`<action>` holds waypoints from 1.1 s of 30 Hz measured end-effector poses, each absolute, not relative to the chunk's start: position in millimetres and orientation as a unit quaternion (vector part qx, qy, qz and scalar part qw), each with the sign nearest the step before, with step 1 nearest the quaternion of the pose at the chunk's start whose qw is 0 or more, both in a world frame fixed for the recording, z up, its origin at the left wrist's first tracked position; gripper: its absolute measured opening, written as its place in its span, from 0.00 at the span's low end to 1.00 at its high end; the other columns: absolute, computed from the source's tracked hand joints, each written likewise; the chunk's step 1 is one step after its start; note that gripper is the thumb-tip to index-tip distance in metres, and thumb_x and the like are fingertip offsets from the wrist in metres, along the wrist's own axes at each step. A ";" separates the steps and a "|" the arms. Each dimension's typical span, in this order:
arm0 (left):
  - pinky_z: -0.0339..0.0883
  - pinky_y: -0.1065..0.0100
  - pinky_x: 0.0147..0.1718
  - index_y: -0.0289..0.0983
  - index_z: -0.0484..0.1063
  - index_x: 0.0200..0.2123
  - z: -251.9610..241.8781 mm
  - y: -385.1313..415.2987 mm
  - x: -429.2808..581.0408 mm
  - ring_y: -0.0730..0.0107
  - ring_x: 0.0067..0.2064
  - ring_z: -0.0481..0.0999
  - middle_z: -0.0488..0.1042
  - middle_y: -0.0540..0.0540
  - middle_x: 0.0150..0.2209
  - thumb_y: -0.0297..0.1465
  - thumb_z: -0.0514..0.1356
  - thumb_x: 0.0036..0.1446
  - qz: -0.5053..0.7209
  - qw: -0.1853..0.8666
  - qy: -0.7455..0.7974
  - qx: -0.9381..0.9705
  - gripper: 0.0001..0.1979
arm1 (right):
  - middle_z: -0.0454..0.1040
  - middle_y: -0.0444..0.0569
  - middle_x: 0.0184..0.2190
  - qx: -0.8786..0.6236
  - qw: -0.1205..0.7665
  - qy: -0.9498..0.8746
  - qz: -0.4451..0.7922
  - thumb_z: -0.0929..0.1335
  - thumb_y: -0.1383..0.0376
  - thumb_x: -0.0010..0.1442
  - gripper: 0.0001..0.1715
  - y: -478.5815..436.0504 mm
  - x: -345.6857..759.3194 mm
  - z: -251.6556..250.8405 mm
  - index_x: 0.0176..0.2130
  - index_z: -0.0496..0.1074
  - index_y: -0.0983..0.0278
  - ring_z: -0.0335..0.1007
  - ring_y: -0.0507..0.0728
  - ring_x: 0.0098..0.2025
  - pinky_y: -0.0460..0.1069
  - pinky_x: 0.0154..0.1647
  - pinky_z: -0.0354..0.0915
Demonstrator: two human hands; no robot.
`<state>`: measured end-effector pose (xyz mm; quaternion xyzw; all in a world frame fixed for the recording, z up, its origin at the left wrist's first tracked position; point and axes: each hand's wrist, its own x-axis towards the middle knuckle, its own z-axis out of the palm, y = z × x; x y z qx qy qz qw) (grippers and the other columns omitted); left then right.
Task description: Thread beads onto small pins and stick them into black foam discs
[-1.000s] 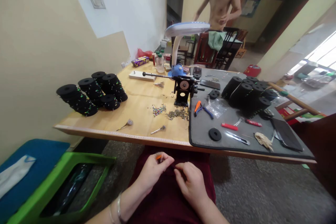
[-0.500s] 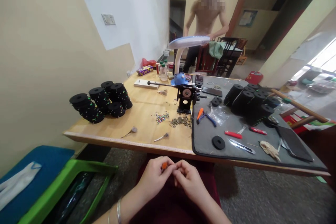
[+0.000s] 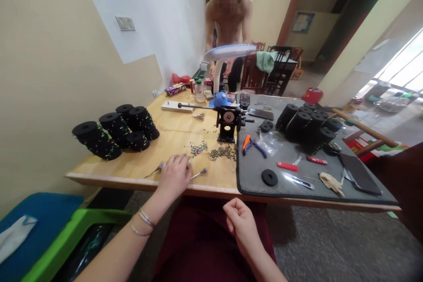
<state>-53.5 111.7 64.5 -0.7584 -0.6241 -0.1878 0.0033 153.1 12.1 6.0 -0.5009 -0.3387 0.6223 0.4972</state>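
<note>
Left hand (image 3: 174, 175) palm-down on the near edge of the wooden table (image 3: 132, 165), fingers spread, not clamped on anything visible. Small silver brush (image 3: 199, 173) lying just right of the fingertips, second brush (image 3: 157, 167) just left of them, pile of colored beads (image 3: 198, 148) a bit beyond. Right hand (image 3: 240, 220) over the lap, fingers curled loosely together, can't tell if holding anything.

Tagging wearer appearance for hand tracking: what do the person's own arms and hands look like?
Left hand and right hand are ungloved; forearms unsleeved. Two thin silver bangles circle the left wrist; right wrist wears nothing.
</note>
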 end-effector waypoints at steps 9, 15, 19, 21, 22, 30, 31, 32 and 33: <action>0.63 0.60 0.41 0.35 0.70 0.31 47.5 102.2 -14.8 0.55 0.42 0.69 0.73 0.39 0.35 0.24 0.53 0.56 -0.176 -0.056 -0.604 -0.776 0.07 | 0.55 0.31 0.07 -0.502 0.489 -0.337 0.629 0.71 0.50 0.49 0.22 10.7 151.6 6.6 0.25 0.61 0.63 0.41 0.43 0.11 0.41 0.14 0.37; 0.63 0.67 0.30 0.38 0.65 0.28 44.8 76.7 -5.1 0.67 0.28 0.71 0.70 0.49 0.25 0.30 0.55 0.56 -0.314 -0.297 -0.558 -0.708 0.04 | 0.57 0.32 0.08 -0.507 0.499 -0.339 0.615 0.71 0.49 0.49 0.23 7.5 156.0 13.3 0.26 0.62 0.63 0.43 0.43 0.11 0.41 0.14 0.40; 0.63 0.72 0.23 0.38 0.62 0.27 31.4 39.5 3.5 0.71 0.25 0.69 0.69 0.52 0.22 0.34 0.63 0.49 -0.383 -0.598 -0.499 -0.497 0.11 | 0.61 0.35 0.08 -0.514 0.483 -0.355 0.614 0.71 0.49 0.49 0.23 4.8 155.1 13.4 0.26 0.63 0.64 0.46 0.43 0.11 0.41 0.14 0.41; 0.62 0.74 0.23 0.37 0.62 0.27 22.6 25.2 5.8 0.75 0.23 0.68 0.71 0.52 0.22 0.35 0.65 0.46 -0.378 -0.677 -0.487 -0.402 0.14 | 0.62 0.36 0.08 -0.520 0.465 -0.363 0.618 0.71 0.48 0.49 0.24 3.3 153.5 11.2 0.26 0.63 0.64 0.46 0.44 0.11 0.41 0.14 0.42; 0.62 0.74 0.23 0.37 0.62 0.28 18.6 20.1 6.4 0.76 0.23 0.68 0.71 0.52 0.22 0.35 0.66 0.45 -0.377 -0.700 -0.485 -0.365 0.15 | 0.63 0.36 0.08 -0.522 0.456 -0.367 0.620 0.71 0.48 0.49 0.24 2.6 152.7 9.8 0.25 0.63 0.64 0.47 0.44 0.11 0.41 0.13 0.43; 0.54 0.77 0.20 0.34 0.65 0.23 6.7 11.2 9.6 0.81 0.20 0.60 0.65 0.55 0.19 0.34 0.69 0.41 -0.390 -0.697 -0.503 -0.331 0.15 | 0.63 0.36 0.09 -0.537 0.428 -0.392 0.611 0.70 0.49 0.50 0.22 2.8 149.3 -0.1 0.25 0.63 0.64 0.49 0.45 0.11 0.41 0.13 0.46; 0.53 0.76 0.20 0.34 0.65 0.23 6.6 11.2 10.0 0.81 0.20 0.60 0.64 0.55 0.19 0.33 0.68 0.42 -0.389 -0.693 -0.504 -0.340 0.14 | 0.63 0.36 0.09 -0.540 0.427 -0.395 0.608 0.70 0.50 0.49 0.22 3.4 149.2 0.0 0.25 0.63 0.64 0.49 0.45 0.11 0.41 0.13 0.46; 0.53 0.76 0.19 0.35 0.65 0.22 6.5 11.1 10.3 0.81 0.20 0.60 0.64 0.56 0.18 0.33 0.68 0.42 -0.387 -0.688 -0.505 -0.348 0.14 | 0.63 0.36 0.09 -0.544 0.425 -0.397 0.605 0.70 0.50 0.49 0.22 3.9 149.1 0.5 0.25 0.63 0.64 0.50 0.45 0.11 0.41 0.13 0.46; 0.53 0.76 0.19 0.35 0.65 0.22 6.2 11.0 10.6 0.80 0.19 0.60 0.64 0.56 0.18 0.33 0.68 0.42 -0.387 -0.682 -0.507 -0.358 0.13 | 0.63 0.36 0.09 -0.547 0.423 -0.400 0.601 0.71 0.50 0.49 0.21 4.3 149.1 1.2 0.25 0.63 0.64 0.50 0.45 0.11 0.41 0.13 0.47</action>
